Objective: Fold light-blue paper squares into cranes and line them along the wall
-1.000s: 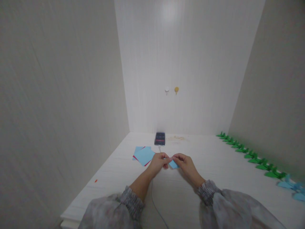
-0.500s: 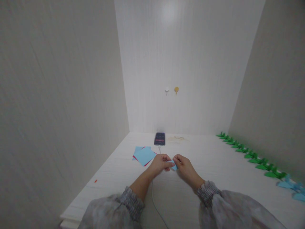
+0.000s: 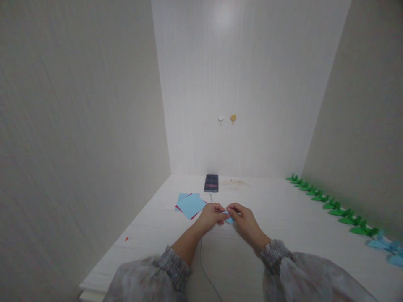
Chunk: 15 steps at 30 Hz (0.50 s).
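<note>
A small folded piece of light blue paper (image 3: 230, 219) is held between my two hands above the white table. My left hand (image 3: 213, 217) pinches its left side with thumb and fingers. On the other side, my right hand (image 3: 244, 218) grips the upper right part, with its fingertips close to those of my left hand. Fingers cover much of the paper, so its exact fold cannot be made out. Just left of my left hand lie square sheets of blue paper (image 3: 191, 206) with red edges showing underneath.
A phone (image 3: 211, 183) rests near the back wall, its white cable (image 3: 204, 268) running toward me beneath my left arm. Green folded paper figures (image 3: 345, 217) and blue ones (image 3: 379, 242) line the right wall. A red scrap (image 3: 126, 238) lies at left. Two hooks (image 3: 233, 118) hang behind.
My right hand's fingers have shifted slightly left, closer to my left hand, and less of the blue paper shows. The left hand stays in place.
</note>
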Motion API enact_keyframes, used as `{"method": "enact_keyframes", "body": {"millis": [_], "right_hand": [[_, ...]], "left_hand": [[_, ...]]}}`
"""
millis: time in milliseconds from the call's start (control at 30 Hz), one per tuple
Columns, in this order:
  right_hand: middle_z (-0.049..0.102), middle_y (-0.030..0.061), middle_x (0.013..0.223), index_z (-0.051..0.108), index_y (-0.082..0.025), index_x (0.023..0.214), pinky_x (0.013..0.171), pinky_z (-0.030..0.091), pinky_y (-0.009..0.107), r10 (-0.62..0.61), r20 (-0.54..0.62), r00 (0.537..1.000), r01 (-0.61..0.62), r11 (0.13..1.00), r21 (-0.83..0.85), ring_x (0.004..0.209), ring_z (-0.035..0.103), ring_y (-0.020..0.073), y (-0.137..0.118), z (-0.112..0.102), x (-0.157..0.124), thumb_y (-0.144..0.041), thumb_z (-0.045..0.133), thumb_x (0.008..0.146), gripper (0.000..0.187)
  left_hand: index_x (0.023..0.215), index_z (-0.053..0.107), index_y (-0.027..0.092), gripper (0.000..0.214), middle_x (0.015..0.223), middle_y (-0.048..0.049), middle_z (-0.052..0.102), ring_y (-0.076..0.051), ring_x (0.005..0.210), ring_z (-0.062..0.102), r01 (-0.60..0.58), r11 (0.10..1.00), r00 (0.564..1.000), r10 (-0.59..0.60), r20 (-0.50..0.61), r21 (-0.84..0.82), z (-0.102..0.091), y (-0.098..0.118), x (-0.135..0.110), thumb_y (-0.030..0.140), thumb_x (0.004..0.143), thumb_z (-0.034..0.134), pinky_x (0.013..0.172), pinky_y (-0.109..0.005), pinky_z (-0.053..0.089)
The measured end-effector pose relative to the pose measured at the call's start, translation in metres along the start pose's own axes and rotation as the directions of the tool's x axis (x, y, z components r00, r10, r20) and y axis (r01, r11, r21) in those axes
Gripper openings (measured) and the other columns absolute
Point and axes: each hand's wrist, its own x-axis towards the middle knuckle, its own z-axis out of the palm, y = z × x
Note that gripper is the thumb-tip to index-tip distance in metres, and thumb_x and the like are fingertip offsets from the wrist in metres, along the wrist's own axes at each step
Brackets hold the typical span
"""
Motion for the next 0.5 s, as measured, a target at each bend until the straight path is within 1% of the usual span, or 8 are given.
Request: {"method": "enact_keyframes", "body": {"millis": [133,200,333,433,500], "right_hand": [[0.061,0.0051,0.082,0.059,-0.018,0.084,0.069,0.041,0.027,-0.029,-0.056,0.998,0.03,0.999,0.018,0.078,0.054,0.0169,-0.0012,-0.0019,-0.0003,-0.03,0.048,0.071,0.021],[0.06,0.0058,0.086,0.059,-0.018,0.087,0.073,0.041,0.028,-0.061,-0.056,0.997,0.062,0.998,0.017,0.082,0.054,0.017,-0.0002,-0.0022,-0.0002,-0.03,0.048,0.071,0.023],[0.061,0.0062,0.087,0.06,-0.017,0.09,0.076,0.041,0.03,-0.103,-0.029,0.994,0.103,0.995,0.013,0.082,0.054,0.0166,0.0031,-0.0019,0.0004,-0.028,0.048,0.072,0.024],[0.061,0.0064,0.085,0.06,-0.017,0.089,0.075,0.041,0.03,-0.094,-0.031,0.995,0.094,0.996,0.002,0.08,0.054,0.0169,0.0036,-0.0014,0.0006,-0.028,0.048,0.072,0.024],[0.061,0.0065,0.083,0.061,-0.017,0.088,0.074,0.041,0.03,-0.086,-0.039,0.996,0.086,0.996,0.001,0.079,0.054,0.017,0.0023,-0.0013,0.0005,-0.03,0.047,0.073,0.024]], "left_hand": [[0.063,0.053,0.011,0.028,0.043,0.0026,0.051,-0.007,0.039,0.045,-0.01,0.997,0.999,0.006,-0.039,-0.083,-0.0018,0.0034,0.0016,0.035,0.052,0.064,0.042,-0.018,0.033],[0.064,0.054,0.011,0.029,0.044,0.0023,0.051,-0.007,0.039,0.045,-0.019,0.992,0.998,0.012,-0.058,-0.122,-0.0032,0.0038,0.0028,0.036,0.053,0.064,0.042,-0.018,0.034],[0.072,0.054,0.011,0.034,0.043,0.0028,0.051,-0.007,0.038,0.045,-0.003,0.979,0.995,-0.016,-0.095,-0.202,-0.0051,0.0031,0.0054,0.037,0.053,0.064,0.042,-0.018,0.034],[0.078,0.053,0.011,0.038,0.044,0.0032,0.051,-0.007,0.038,0.045,-0.012,0.966,0.996,-0.01,-0.083,-0.26,-0.0055,0.0027,0.0066,0.037,0.052,0.065,0.042,-0.018,0.035],[0.078,0.053,0.011,0.039,0.046,0.0025,0.052,-0.007,0.039,0.047,-0.018,0.961,0.998,-0.001,-0.071,-0.277,-0.0056,0.0023,0.0066,0.037,0.053,0.065,0.043,-0.019,0.036]]}}
